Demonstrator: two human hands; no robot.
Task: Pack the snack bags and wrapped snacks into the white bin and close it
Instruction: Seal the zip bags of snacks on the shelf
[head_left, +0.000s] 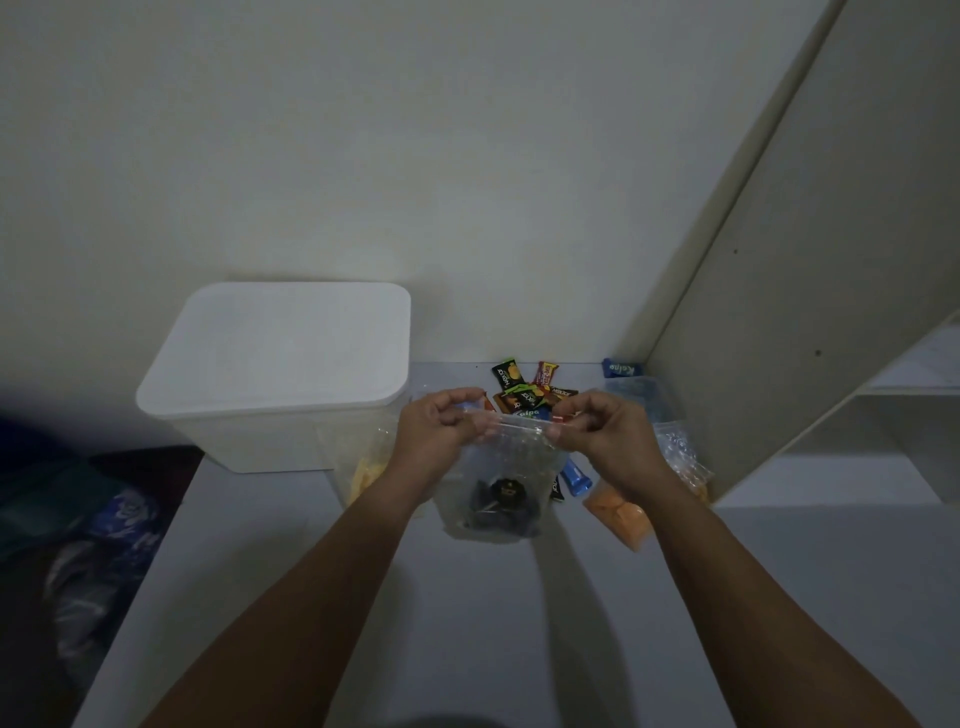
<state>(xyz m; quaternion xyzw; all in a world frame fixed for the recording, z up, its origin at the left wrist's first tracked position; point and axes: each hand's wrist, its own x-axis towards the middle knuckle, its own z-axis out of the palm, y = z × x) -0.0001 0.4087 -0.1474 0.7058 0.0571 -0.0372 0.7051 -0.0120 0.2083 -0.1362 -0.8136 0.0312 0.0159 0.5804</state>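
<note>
A clear zip bag of dark cookies (498, 493) hangs upright over the table, held by its top edge. My left hand (441, 431) pinches the left end of the zip strip and my right hand (602, 431) pinches the right end. The white bin (270, 415) stands at the back left with its lid (280, 348) on. Several small wrapped snacks (524, 389) lie behind the bag near the wall. A clear bag of yellow chips (363, 467) sits beside the bin, and a bag of orange snacks (618, 514) lies under my right wrist.
A blue wrapped bar (621, 369) lies at the back right corner, with more clear bags (675, 447) beside it. A white shelf unit (831, 364) rises on the right. Dark cloth and clutter (78, 545) lie below the table's left edge (156, 545).
</note>
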